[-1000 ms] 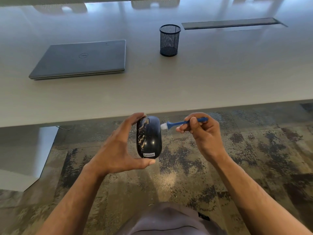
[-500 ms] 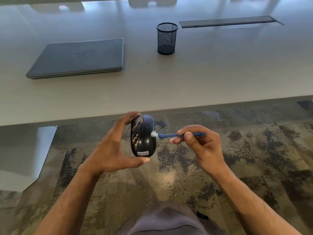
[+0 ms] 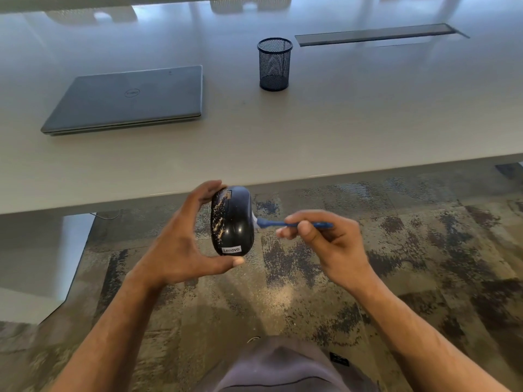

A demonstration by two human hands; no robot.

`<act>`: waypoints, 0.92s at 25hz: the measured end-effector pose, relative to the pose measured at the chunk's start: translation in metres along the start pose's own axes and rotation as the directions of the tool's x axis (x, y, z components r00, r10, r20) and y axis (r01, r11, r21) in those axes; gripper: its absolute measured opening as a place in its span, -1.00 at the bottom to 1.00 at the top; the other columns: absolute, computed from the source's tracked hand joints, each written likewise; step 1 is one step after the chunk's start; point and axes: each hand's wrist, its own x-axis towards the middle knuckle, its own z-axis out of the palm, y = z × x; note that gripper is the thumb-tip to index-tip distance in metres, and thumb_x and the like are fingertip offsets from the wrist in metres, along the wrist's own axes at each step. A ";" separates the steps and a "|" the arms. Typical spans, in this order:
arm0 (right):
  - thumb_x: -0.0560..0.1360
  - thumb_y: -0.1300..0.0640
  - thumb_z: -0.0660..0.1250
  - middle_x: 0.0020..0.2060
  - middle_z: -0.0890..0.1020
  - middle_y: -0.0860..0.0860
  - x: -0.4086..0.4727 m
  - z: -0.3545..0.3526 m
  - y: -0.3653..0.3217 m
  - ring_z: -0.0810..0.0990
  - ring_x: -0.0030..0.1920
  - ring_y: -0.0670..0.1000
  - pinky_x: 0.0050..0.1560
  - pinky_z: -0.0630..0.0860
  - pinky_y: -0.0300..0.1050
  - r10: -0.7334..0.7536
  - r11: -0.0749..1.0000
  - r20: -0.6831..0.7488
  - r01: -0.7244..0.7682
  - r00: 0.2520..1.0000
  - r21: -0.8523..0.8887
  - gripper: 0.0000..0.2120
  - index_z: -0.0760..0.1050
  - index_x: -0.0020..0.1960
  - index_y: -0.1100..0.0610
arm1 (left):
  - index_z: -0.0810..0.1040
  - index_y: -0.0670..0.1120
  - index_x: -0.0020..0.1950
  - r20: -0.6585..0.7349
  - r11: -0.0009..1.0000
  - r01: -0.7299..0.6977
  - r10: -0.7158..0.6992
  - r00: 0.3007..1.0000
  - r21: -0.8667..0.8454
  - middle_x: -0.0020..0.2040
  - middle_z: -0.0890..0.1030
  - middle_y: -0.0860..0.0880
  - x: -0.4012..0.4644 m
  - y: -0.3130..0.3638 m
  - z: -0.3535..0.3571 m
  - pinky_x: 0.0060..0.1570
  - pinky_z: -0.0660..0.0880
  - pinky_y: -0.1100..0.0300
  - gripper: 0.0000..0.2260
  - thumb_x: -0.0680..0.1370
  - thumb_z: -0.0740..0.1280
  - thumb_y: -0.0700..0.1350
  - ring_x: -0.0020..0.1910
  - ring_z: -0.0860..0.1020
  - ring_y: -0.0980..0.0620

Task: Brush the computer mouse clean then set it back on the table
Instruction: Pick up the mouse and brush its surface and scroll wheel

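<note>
Our left hand (image 3: 181, 244) grips the mouse (image 3: 233, 222), fingers curled over its far end and thumb pressed under its near end, just below the white Lenovo label. We hold the mouse on edge in the air, in front of the counter (image 3: 339, 123) and above the floor (image 3: 424, 250), its glossy black back turned toward us. Tan specks cover the left part of its shell, while the right part looks shiny and dark.

Our right hand (image 3: 325, 241) pinches the brush (image 3: 283, 223), a thin blue handle held between thumb and forefinger with the other fingers curled beneath it. The brush lies nearly level, pointing left, and its white bristles touch the right side of the mouse.

A patch of pale dust shows on the mottled floor below the hands. At the bottom edge we see a bit of grey clothing.

On the counter, a closed grey laptop (image 3: 127, 100) lies to the left. A black mesh cup (image 3: 274, 65) stands upright to its right, well apart from it. Farther right, a long dark slot (image 3: 376, 33) runs along the counter.
</note>
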 end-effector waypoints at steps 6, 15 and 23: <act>0.57 0.23 0.34 -0.13 0.76 0.00 -0.001 -0.010 -0.004 0.76 -0.07 0.04 0.03 0.68 -0.05 -0.024 0.999 -0.018 0.025 1.000 0.031 -0.84 0.62 0.08 0.27 | 0.11 0.08 0.54 -0.005 1.000 0.004 -0.004 1.000 0.019 0.50 0.32 -0.02 -0.004 -0.003 -0.001 0.46 0.25 -0.17 0.04 0.19 0.56 0.24 0.48 0.31 0.02; 0.56 0.22 0.32 -0.11 0.77 -0.03 0.003 -0.004 -0.001 0.75 -0.03 0.02 0.07 0.66 -0.08 0.051 0.999 0.026 -0.051 0.998 -0.001 -0.83 0.61 0.12 0.18 | 0.07 0.21 0.52 -0.012 0.999 0.027 -0.026 1.000 0.028 0.49 0.31 0.01 -0.004 -0.001 0.002 0.45 0.26 -0.16 0.04 0.18 0.55 0.28 0.47 0.31 0.03; 0.57 0.30 0.32 -0.12 0.77 0.01 0.002 -0.022 -0.009 0.76 -0.05 0.06 0.07 0.67 0.02 0.009 0.996 0.073 -0.015 0.997 0.088 -0.83 0.66 0.09 0.22 | 0.06 0.19 0.52 0.000 0.999 0.026 -0.026 1.000 0.044 0.47 0.30 0.05 -0.006 0.000 0.002 0.46 0.25 -0.12 0.03 0.18 0.54 0.27 0.46 0.31 0.05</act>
